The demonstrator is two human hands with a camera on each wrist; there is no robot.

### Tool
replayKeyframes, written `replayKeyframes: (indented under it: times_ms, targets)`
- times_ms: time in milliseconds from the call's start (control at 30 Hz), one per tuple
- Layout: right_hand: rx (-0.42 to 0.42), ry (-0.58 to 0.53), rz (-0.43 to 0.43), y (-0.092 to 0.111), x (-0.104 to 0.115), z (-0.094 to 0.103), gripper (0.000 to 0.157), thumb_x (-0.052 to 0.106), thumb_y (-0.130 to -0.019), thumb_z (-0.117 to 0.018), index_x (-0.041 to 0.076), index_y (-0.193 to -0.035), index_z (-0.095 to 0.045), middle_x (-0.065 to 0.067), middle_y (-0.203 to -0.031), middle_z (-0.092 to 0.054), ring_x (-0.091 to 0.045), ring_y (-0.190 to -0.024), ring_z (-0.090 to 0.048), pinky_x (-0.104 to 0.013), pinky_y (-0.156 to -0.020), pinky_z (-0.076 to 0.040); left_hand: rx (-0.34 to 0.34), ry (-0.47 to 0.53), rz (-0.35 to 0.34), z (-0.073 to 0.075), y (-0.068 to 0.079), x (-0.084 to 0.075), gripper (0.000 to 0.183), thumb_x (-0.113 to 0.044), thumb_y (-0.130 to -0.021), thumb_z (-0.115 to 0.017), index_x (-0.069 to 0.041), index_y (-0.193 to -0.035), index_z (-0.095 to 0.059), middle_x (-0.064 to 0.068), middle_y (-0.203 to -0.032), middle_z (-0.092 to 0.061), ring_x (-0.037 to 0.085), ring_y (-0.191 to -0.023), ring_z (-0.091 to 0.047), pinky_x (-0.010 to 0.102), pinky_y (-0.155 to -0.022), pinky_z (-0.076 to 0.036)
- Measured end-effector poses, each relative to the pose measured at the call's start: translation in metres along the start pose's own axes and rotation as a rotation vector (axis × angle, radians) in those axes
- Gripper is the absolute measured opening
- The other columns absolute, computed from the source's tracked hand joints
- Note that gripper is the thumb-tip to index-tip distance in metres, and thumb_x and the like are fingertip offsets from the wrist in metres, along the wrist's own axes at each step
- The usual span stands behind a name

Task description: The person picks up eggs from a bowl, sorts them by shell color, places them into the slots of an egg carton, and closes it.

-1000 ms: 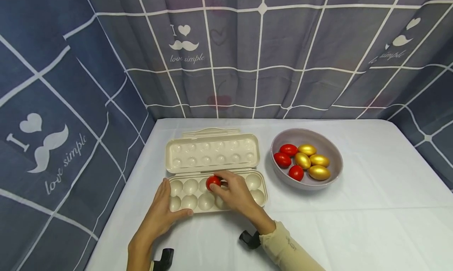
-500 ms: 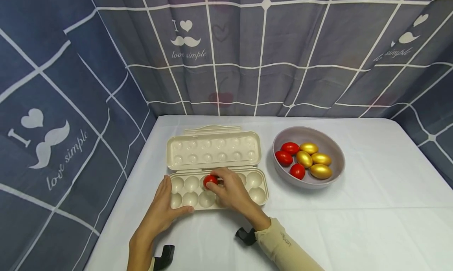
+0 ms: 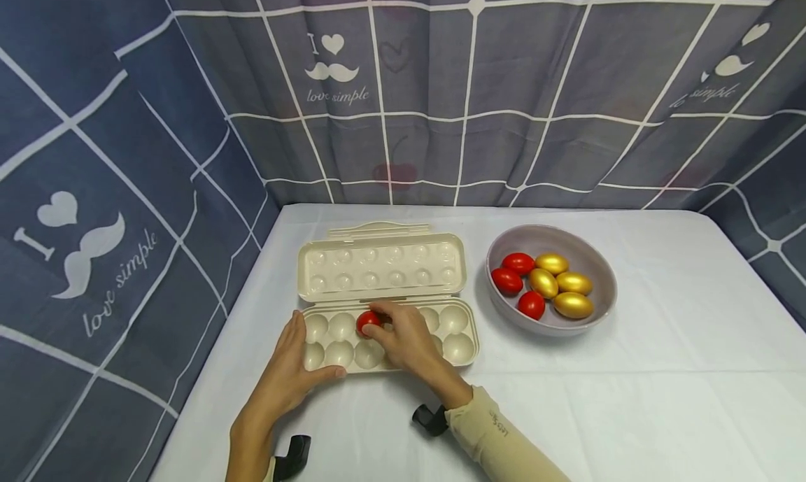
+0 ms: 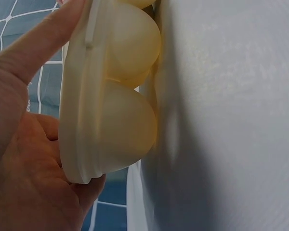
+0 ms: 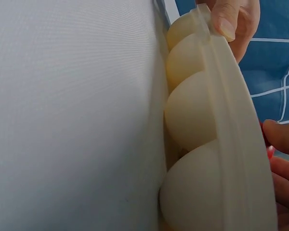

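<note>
A cream plastic egg box (image 3: pixel 341 354) lies unfolded on the white table, its lid (image 3: pixel 381 266) tipped to the back. My left hand (image 3: pixel 286 373) grips its left end, thumb along the front edge and fingers along the side; the left wrist view has the thumb on the box rim (image 4: pixel 77 120). Over the back row, third cup from the left, my right hand (image 3: pixel 409 338) pinches a red egg (image 3: pixel 368 322) between thumb and fingers. In the right wrist view the box wall (image 5: pixel 241 130) hides most of that egg. The cups left uncovered by my hands hold nothing.
Right of the box stands a mauve bowl (image 3: pixel 554 328) with 3 red eggs (image 3: pixel 506 281) and several gold eggs (image 3: pixel 573 304). A grey checked curtain (image 3: pixel 428 153) hangs behind the table, and a blue one (image 3: pixel 145 272) on the left.
My right hand has shifted slightly left with the red egg, which now sits over the third cup of the back row. My left hand keeps its place on the egg box.
</note>
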State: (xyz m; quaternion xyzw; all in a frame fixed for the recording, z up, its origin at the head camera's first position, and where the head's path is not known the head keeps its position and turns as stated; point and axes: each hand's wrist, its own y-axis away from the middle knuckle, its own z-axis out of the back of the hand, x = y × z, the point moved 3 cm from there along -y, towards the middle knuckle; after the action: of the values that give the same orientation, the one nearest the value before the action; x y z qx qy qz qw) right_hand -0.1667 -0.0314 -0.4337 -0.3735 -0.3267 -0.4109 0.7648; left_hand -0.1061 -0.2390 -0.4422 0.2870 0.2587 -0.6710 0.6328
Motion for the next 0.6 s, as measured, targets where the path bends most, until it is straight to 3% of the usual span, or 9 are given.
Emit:
replayKeyframes:
  times_ms: [400,600]
  targets:
    - [-0.028,0.077,-0.025,-0.0008,-0.0026,-0.0051,0.020,0.014,-0.084,-0.078,0.008,-0.102,-0.074,-0.001,-0.088,-0.072,-0.013,-0.079,-0.064,-0.027,-0.072,-0.051,0.004,-0.014,0.015,0.0000,-0.0003,0.0002,0.131,-0.047,-0.070,-0.086,0.013,-0.151,-0.003,0.032,-0.159,-0.001,0.044,-0.147,-0.002,0.061,-0.114,-0.011]
    - [-0.008,0.079,0.004,0.0014,-0.0060,-0.0081,0.028,0.007,-0.080,-0.081,0.007,-0.107,-0.073,-0.002,-0.091,-0.071,-0.014,-0.078,-0.062,-0.025,-0.072,-0.050,0.014,-0.014,0.036,0.0006,-0.0010,-0.0004,0.132,-0.048,-0.070,-0.087,0.012,-0.152,-0.003,0.031,-0.159,-0.001,0.044,-0.147,-0.003,0.061,-0.114,-0.012]
